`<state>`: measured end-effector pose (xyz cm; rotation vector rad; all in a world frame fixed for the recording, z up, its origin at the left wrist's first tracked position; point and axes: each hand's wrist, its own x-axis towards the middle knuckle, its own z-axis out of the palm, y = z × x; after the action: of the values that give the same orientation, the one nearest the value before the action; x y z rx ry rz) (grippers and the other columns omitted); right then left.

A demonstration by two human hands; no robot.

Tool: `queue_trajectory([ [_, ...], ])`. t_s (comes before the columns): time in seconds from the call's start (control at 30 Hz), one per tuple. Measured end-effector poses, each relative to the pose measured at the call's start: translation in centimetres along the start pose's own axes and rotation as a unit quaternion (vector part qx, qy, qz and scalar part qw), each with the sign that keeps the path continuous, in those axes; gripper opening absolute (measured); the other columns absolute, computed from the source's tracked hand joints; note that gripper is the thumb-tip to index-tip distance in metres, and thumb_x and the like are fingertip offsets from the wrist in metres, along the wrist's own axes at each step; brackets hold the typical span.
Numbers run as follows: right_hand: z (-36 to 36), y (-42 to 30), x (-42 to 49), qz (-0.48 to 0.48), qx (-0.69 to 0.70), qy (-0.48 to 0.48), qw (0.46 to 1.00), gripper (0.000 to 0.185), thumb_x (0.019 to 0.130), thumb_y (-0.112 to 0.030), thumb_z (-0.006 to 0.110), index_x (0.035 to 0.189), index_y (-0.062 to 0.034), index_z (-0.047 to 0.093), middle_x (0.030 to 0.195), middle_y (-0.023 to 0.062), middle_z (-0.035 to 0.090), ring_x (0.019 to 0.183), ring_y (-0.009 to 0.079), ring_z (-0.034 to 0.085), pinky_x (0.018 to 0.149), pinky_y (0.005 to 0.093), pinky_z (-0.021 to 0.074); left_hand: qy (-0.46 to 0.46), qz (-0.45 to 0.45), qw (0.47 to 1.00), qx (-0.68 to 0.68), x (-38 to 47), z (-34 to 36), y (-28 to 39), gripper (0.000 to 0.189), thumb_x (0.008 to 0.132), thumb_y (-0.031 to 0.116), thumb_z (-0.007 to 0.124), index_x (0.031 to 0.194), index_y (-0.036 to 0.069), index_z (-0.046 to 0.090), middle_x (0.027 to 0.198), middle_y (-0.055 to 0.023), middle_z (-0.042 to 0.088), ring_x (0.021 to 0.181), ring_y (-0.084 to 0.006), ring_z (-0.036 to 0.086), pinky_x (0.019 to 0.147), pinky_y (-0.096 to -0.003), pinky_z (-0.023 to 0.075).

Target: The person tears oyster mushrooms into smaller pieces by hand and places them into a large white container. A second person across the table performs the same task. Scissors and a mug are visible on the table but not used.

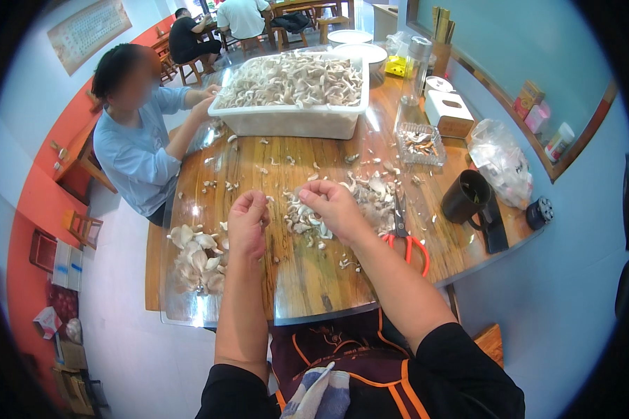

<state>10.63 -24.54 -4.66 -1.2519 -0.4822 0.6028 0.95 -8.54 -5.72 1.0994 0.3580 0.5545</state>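
Over the glass-topped wooden table (325,285), my left hand (249,222) has its thumb and fingers pinched together; whether something small is between them I cannot tell. My right hand (333,207) is also curled, thumb against the index finger, above a heap of torn oyster mushroom pieces (304,217); its grip is hidden too. More mushroom pieces (377,199) lie to the right, with red-handled scissors (401,230) beside them. Left of my left hand is a cluster of whole oyster mushrooms (199,259). A white plastic tub (293,123) heaped with torn mushrooms (299,78) stands at the back.
A person (136,131) sits at the left, hands by the tub. On the right are a glass ashtray (422,144) with cigarette butts, a dark mug (466,196), a phone (495,225), a tissue box (448,112), a plastic bag (500,162) and a glass bottle (416,68).
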Motion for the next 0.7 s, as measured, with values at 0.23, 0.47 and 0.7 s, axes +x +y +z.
queue_trajectory([
  [0.23, 0.4, 0.8, -0.2, -0.033, -0.012, -0.034, 0.999, 0.018, 0.092, -0.014, 0.064, 0.104, -0.0004, 0.064, 0.093, 0.0011, 0.065, 0.083, 0.0071, 0.057, 0.075, 0.0222, 0.0474, -0.128, 0.02, 0.986, 0.101, -1.5, 1.9, -0.2, 0.016, 0.087, 0.008, 0.07, 0.102, 0.003, 0.065, 0.085, 0.0013, 0.064, 0.071, -0.0058, 0.054, 0.061, -0.0196, 0.0419],
  [0.47, 0.3, 0.7, -0.2, -0.111, -0.033, -0.023, 0.993, 0.02, 0.09, -0.011, 0.062, 0.106, 0.0024, 0.062, 0.096, 0.0058, 0.066, 0.087, 0.0112, 0.059, 0.08, 0.0274, 0.0493, -0.081, -0.013, 0.991, 0.11, -0.9, 2.1, 0.1, 0.014, 0.087, 0.009, 0.069, 0.098, 0.002, 0.065, 0.079, 0.0014, 0.062, 0.062, -0.004, 0.049, 0.055, -0.0189, 0.0382],
  [0.7, 0.2, 1.2, 0.5, -0.139, -0.019, 0.1, 0.985, 0.018, 0.087, -0.008, 0.063, 0.103, -0.0002, 0.063, 0.095, 0.0059, 0.066, 0.089, 0.0128, 0.06, 0.081, 0.0266, 0.0485, -0.058, 0.081, 0.969, 0.226, 8.3, 5.4, 4.7, 0.018, 0.087, 0.019, 0.069, 0.095, 0.004, 0.064, 0.072, 0.0053, 0.056, 0.056, -0.0024, 0.043, 0.049, -0.0189, 0.0318],
])
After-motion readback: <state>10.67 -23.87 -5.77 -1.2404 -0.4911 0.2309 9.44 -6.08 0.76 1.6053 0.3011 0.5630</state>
